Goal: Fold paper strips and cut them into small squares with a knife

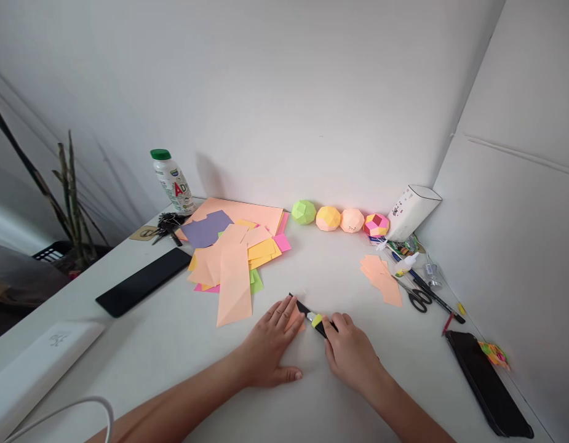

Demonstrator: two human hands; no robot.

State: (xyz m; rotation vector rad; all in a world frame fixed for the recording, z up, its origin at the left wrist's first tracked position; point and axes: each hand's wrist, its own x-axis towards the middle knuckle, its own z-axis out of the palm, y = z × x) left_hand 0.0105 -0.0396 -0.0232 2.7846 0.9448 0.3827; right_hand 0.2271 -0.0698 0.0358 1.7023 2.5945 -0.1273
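My left hand lies flat with fingers stretched out, pressing a small peach paper piece onto the white table. My right hand is closed round a black and yellow utility knife, whose tip lies along the paper by my left fingertips. A heap of peach, yellow, pink, green and purple paper sheets lies just beyond my left hand. Folded peach pieces lie to the right.
Several paper balls line the back wall beside a white box. Scissors, a glue bottle and pens lie at right. A black phone, keys and a bottle are at left; another dark phone is near right.
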